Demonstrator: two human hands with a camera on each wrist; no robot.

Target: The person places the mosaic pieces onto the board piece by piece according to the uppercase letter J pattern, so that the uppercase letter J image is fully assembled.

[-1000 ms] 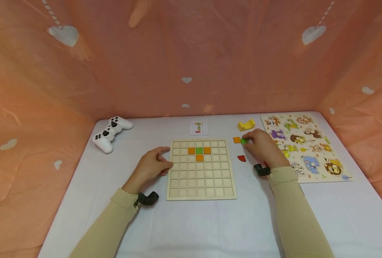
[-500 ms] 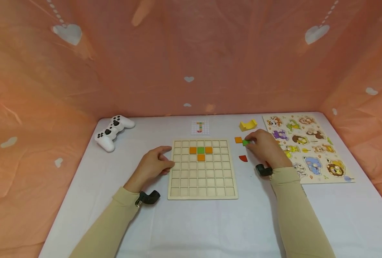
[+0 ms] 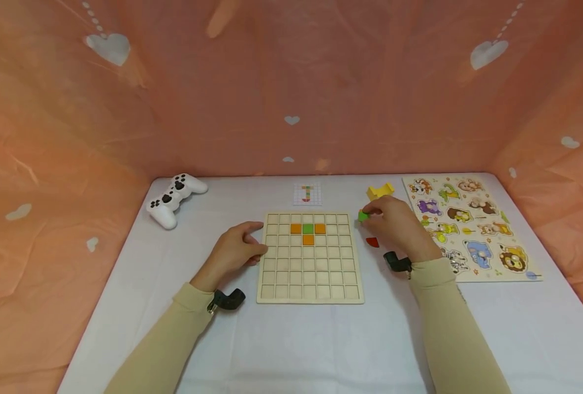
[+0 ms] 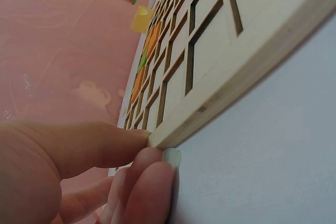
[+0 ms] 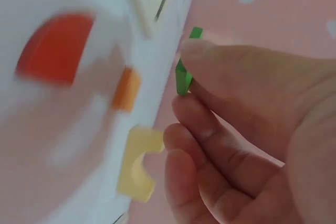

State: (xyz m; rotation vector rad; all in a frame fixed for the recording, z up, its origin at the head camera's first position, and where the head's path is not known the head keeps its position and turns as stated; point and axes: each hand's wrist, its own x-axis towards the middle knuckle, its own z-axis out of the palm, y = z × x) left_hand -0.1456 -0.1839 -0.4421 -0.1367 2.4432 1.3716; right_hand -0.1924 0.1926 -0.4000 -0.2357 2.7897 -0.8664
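Note:
My left hand [image 3: 234, 249] holds the left edge of the wooden grid board [image 3: 308, 276]. In the left wrist view the thumb lies at the rim, with curled fingers [image 4: 149, 187] close beneath it. Three orange tiles and a green tile [image 3: 308, 229] sit in the board's upper cells. Right of the board, my right hand [image 3: 395, 224] pinches a small green tile [image 5: 182, 80] between thumb and fingers; the thumb covers part of it. An orange tile [image 5: 127, 88] on the table shows in the right wrist view, hidden by the hand in the head view. A red quarter-circle piece [image 3: 372, 242] lies nearby.
A small pattern card [image 3: 307, 194] lies behind the board. The yellow notched block [image 3: 380, 190] stands behind my right hand. An animal puzzle board [image 3: 473, 230] is at the right, a white game controller [image 3: 175, 200] at the back left. An orange curtain [image 3: 291, 87] encloses the table.
The right hand has picked up the green tile from beside the orange one and moved slightly left with it. The left hand stays at the board's edge.

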